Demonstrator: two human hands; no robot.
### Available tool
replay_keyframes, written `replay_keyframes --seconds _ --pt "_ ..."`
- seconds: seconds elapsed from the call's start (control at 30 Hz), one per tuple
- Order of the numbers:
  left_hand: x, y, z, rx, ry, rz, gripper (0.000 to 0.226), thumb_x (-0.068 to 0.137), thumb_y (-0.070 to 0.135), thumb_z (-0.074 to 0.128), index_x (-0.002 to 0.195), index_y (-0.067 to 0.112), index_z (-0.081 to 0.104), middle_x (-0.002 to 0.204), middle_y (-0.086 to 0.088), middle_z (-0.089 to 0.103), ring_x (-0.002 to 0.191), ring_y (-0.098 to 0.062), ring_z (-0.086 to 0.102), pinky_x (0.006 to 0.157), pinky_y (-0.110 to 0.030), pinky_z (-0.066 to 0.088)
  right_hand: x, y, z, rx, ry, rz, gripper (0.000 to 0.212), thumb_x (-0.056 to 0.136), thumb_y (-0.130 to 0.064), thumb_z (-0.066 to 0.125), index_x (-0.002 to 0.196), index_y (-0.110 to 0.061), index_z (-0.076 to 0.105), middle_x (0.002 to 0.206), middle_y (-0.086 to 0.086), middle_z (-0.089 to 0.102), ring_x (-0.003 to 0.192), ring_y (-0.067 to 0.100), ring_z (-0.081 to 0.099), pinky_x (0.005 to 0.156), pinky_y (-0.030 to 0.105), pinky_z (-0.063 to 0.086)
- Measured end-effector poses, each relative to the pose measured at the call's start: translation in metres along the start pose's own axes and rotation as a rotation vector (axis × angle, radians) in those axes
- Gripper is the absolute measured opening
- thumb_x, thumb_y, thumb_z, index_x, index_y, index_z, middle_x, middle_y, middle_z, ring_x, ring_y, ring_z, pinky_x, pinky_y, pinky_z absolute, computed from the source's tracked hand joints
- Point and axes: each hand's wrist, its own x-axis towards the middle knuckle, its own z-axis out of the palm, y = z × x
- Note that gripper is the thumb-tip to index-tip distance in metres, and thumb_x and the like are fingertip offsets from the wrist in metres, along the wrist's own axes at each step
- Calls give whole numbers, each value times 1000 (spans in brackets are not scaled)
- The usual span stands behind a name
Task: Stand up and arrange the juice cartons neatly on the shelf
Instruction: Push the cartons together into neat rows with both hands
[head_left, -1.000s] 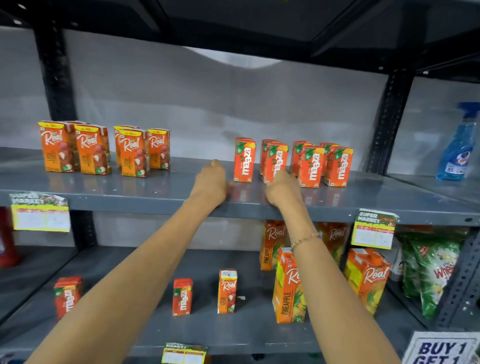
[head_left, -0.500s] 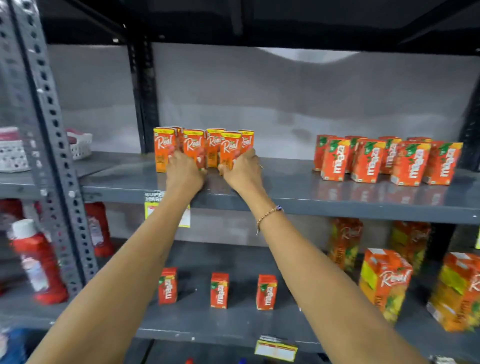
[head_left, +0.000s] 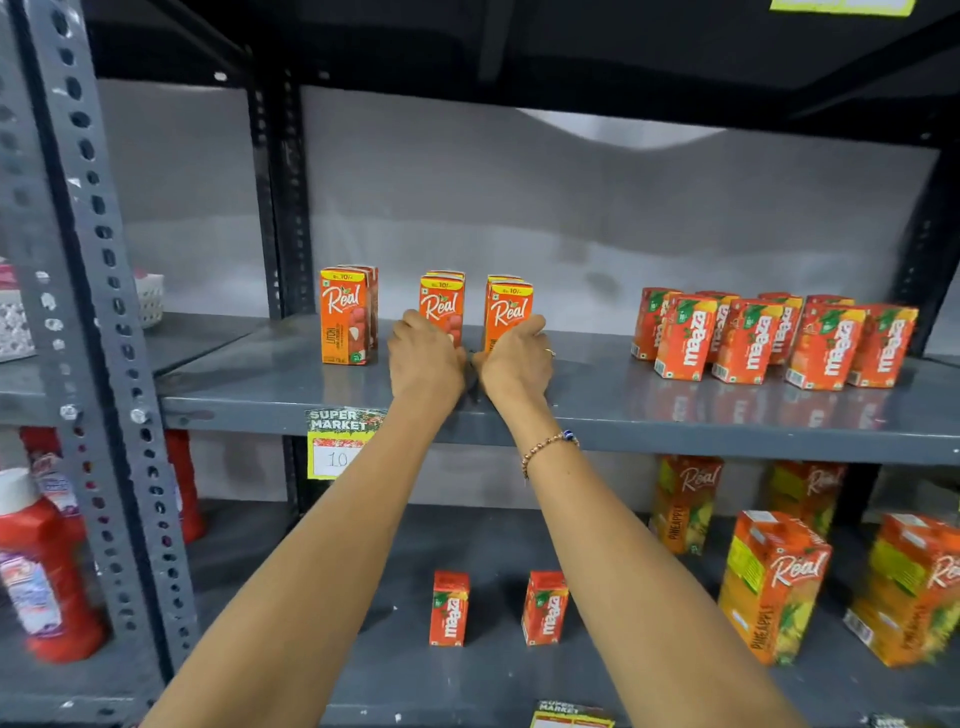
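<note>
Small orange Real juice cartons stand upright in three short rows on the grey middle shelf (head_left: 260, 379). The left row (head_left: 345, 317) stands alone. My left hand (head_left: 423, 358) curls around the base of the middle Real carton (head_left: 442, 304). My right hand (head_left: 517, 361) wraps the base of the right Real carton (head_left: 510, 309). The two hands touch each other between those rows. A group of several red Maaza cartons (head_left: 753, 338) stands upright further right on the same shelf.
The lower shelf holds two small Maaza cartons (head_left: 449, 608) and large Real pineapple cartons (head_left: 774, 587). Red bottles (head_left: 41, 561) stand lower left behind a perforated grey upright (head_left: 104, 312). A price tag (head_left: 335, 441) hangs from the shelf edge. A white basket (head_left: 148, 299) sits far left.
My hands went from the Maaza group left to the Real cartons. The Real cartons, bunched together half a second ago, now stand apart in three spaced rows.
</note>
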Motion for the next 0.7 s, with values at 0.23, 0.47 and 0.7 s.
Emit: replay_keyframes --seconds 0.23,0.47,0.7 --pt "-2 -2 0 42 -2 29 62 91 33 60 131 -4 31 130 -21 44 123 -33 46 101 -37 40 0 1 2 1 -6 14 75 81 -34 70 135 -8 25 135 17 45 125 35 47 103 45 43" --pt "-3 0 -5 -7 -38 -2 66 89 32 62 133 -5 29 132 -23 43 124 -36 45 102 -41 39 -2 1 -3 18 -37 4 71 84 -30 68 137 -10 24 137 17 44 126 34 45 104 44 42" --pt "-20 3 -14 17 252 119 59 88 30 62 129 -4 37 127 -23 43 116 -36 44 97 -42 39 3 44 -63 -97 -116 -62 65 84 -41 65 129 1 44 137 19 47 127 35 46 101 41 40"
